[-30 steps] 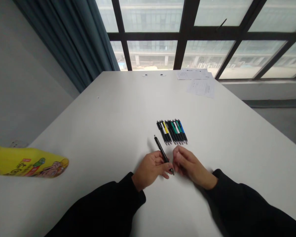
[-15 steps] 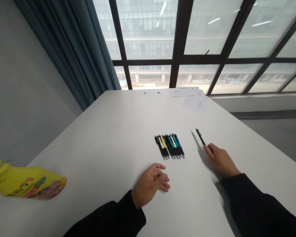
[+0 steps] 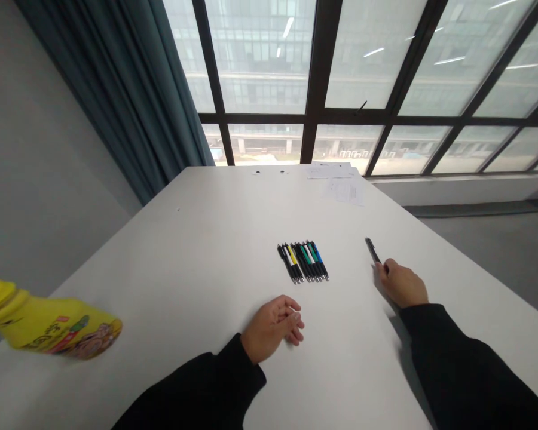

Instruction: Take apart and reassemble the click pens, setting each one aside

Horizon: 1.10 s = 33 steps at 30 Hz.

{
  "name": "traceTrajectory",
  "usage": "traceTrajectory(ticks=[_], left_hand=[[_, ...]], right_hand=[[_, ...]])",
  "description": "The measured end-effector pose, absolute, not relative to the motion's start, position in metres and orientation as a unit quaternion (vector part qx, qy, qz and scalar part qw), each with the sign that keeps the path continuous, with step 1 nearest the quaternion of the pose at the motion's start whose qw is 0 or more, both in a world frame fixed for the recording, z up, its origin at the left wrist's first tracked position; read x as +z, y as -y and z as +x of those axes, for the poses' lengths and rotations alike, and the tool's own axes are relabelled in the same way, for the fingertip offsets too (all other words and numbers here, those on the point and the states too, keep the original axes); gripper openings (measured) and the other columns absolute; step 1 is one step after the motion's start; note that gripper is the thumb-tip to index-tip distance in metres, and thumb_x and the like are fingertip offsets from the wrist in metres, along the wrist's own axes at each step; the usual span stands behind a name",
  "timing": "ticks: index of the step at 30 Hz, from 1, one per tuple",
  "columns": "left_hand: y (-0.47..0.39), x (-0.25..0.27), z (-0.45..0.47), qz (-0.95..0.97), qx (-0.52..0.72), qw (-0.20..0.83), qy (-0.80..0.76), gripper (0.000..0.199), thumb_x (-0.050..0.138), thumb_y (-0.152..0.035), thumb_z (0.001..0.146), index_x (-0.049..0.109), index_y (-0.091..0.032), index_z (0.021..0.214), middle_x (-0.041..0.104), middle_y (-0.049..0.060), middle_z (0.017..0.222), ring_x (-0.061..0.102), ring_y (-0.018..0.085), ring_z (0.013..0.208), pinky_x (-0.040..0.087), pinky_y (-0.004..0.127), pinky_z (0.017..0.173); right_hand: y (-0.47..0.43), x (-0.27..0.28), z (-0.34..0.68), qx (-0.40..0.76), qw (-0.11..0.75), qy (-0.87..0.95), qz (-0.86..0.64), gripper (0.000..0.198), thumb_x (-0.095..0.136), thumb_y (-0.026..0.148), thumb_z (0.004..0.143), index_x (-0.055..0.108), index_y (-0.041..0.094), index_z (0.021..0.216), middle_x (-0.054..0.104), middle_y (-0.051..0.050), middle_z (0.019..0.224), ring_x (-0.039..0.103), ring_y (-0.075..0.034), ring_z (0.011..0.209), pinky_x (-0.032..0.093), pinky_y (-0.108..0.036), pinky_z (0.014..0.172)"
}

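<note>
My right hand has its fingers closed round the near end of a black pen. The pen's far end points forward and left, low over the tabletop or touching it; which of the two I cannot tell. A row of pens lies side by side in the middle of the table, with black, white, yellow, green and blue barrels and their tips toward me. Just in front of that row, on my side, my left hand rests on its edge, fingers loosely bent and apart, with nothing in it.
A yellow bottle with a printed label is at the left side of the white table. Papers lie at the far edge, by the window. A blue curtain hangs at the left.
My right hand has carried the black pen a little to the right, away from the row, and lower toward the table. My left hand stays almost in place. The view has shifted slightly.
</note>
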<state>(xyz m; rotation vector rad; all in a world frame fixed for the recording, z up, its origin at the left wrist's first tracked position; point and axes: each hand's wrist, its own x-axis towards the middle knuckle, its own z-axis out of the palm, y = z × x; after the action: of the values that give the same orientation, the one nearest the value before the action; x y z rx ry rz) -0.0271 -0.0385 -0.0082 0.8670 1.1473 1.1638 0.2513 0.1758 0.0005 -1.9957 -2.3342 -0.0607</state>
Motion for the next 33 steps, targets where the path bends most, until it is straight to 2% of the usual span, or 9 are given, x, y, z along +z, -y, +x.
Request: traceTrajectory(ticks=[5,8,10,13,17,19,28,33], left_hand=[[0.039,-0.007,-0.026,0.362,0.507,0.605,-0.496,0.057,0.078,-0.060,0.071,0.055,-0.014,0.093,0.066,0.003,0.073,0.065,0.014,0.055,0.051,0.025,0.050],[0.040,-0.006,-0.025,0.357,0.505,0.611,-0.494,0.058,0.078,-0.061,0.069,0.055,-0.014,0.093,0.065,0.003,0.072,0.065,0.014,0.055,0.051,0.025,0.050],[0.042,-0.005,-0.025,0.354,0.504,0.613,-0.495,0.057,0.078,-0.061,0.070,0.055,-0.014,0.093,0.065,0.003,0.073,0.065,0.014,0.055,0.051,0.025,0.050],[0.045,-0.001,-0.024,0.345,0.501,0.616,-0.500,0.055,0.077,-0.059,0.073,0.056,-0.014,0.093,0.066,0.003,0.074,0.064,0.013,0.055,0.050,0.024,0.050],[0.051,0.003,-0.023,0.322,0.500,0.625,-0.506,0.053,0.077,-0.060,0.073,0.056,-0.014,0.091,0.065,0.002,0.071,0.062,0.012,0.053,0.048,0.023,0.048],[0.053,0.002,-0.022,0.313,0.497,0.628,-0.510,0.053,0.077,-0.061,0.073,0.056,-0.015,0.090,0.064,0.002,0.070,0.062,0.011,0.052,0.047,0.022,0.046],[0.058,-0.003,-0.024,0.291,0.496,0.641,-0.508,0.053,0.075,-0.062,0.074,0.057,-0.015,0.089,0.064,0.002,0.070,0.061,0.011,0.051,0.046,0.021,0.045],[0.053,0.000,-0.026,0.297,0.503,0.637,-0.502,0.051,0.076,-0.059,0.074,0.057,-0.015,0.089,0.065,0.002,0.070,0.063,0.012,0.051,0.048,0.022,0.046]], right_hand=[[-0.181,-0.005,0.260,0.004,0.071,0.735,-0.674,0.045,0.042,0.051,0.097,0.065,0.012,0.097,0.070,-0.018,0.075,0.068,-0.031,0.070,0.041,-0.036,0.062],[-0.176,-0.010,0.256,-0.024,0.147,0.735,-0.661,0.045,0.047,0.053,0.095,0.061,0.011,0.102,0.069,-0.017,0.078,0.065,-0.029,0.070,0.042,-0.036,0.062],[-0.166,-0.010,0.243,-0.012,0.211,0.771,-0.600,0.043,0.050,0.056,0.093,0.061,0.014,0.097,0.067,-0.013,0.078,0.063,-0.026,0.069,0.043,-0.035,0.063],[-0.146,-0.006,0.211,0.108,0.260,0.849,-0.448,0.042,0.054,0.056,0.093,0.062,0.015,0.097,0.064,-0.009,0.083,0.060,-0.021,0.069,0.046,-0.032,0.065],[-0.129,0.003,0.176,0.161,0.226,0.888,-0.367,0.044,0.057,0.047,0.093,0.059,0.017,0.126,0.063,-0.014,0.115,0.065,-0.024,0.090,0.052,-0.038,0.079],[-0.126,0.005,0.170,0.164,0.195,0.899,-0.356,0.045,0.055,0.044,0.095,0.055,0.020,0.133,0.060,-0.013,0.124,0.066,-0.025,0.094,0.054,-0.040,0.082],[-0.125,0.000,0.183,0.199,0.224,0.893,-0.335,0.034,0.057,0.035,0.095,0.063,0.020,0.125,0.066,-0.013,0.115,0.065,-0.027,0.103,0.054,-0.042,0.092],[-0.129,-0.001,0.187,0.199,0.258,0.865,-0.381,0.024,0.055,0.031,0.094,0.069,0.016,0.107,0.069,-0.012,0.099,0.067,-0.024,0.083,0.055,-0.039,0.079]])
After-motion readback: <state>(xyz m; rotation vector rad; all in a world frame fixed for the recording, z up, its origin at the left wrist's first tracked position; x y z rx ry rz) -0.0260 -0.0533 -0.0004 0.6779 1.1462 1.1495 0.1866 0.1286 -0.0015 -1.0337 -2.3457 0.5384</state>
